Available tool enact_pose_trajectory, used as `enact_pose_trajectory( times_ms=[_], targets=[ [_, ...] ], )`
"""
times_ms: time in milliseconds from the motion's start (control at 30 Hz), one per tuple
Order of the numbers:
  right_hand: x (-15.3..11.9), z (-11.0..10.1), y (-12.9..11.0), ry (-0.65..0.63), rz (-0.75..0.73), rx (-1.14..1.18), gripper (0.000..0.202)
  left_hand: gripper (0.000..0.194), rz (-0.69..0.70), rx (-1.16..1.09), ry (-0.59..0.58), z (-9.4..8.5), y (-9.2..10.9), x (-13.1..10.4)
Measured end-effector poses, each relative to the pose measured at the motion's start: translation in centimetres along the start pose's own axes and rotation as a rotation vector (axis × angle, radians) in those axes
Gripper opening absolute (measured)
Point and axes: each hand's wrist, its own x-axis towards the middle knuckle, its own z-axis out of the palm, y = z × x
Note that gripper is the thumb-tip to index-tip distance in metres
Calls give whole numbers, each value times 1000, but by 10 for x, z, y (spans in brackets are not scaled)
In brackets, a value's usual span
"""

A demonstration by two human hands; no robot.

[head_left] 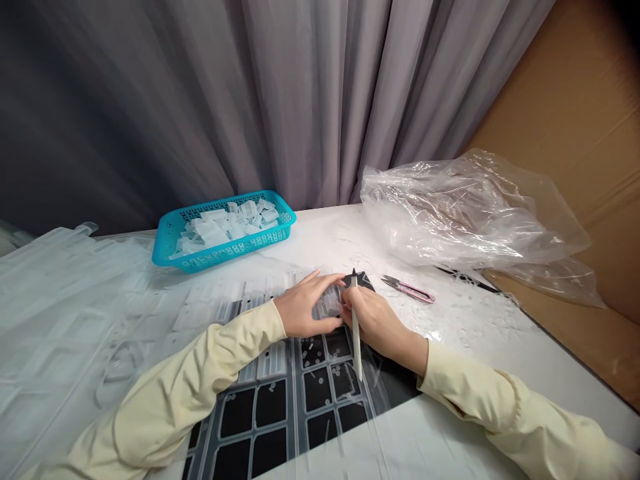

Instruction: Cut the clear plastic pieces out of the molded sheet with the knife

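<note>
both forearms, in cream sleeves, reached in from the lower corners toward the middle. the left hand (307,307) lay palm down, its fingers spread and thumb apart, pointing right. the right hand (373,319) was curled in a closed grip, its knuckles bent, close beside the left fingertips.

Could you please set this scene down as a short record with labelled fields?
Left hand: curved at the near side of a clear plastic piece; grip unclear
Right hand: holds a slim pale tool, dark tip pointing away from the person
Below hands: translucent gridded plastic frames over black, small bits in some cells
Basket: turquoise, perforated, holding translucent plastic pieces
Cutting tool: pink-handled thread snips, lying right of the right hand
Far right: crumpled clear plastic sheeting
Backdrop: grey curtain
</note>
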Motion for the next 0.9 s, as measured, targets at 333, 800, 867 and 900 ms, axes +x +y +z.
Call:
enact_pose_trajectory(
  times_ms=[333,800,867,900],
  targets=[
    [3,3,-3,-40,173,92,15,33,120,483,342,18,16,0],
    [4,0,-3,60,139,62,14,57,59,292,442,14,22,-4],
    [5,-1,-3,31,46,18,9,68,4,201,368,13,24,-4],
    [6,-1,-3,8,14,-5,6,75,-12,157,313,12,24,-4]
  ],
)
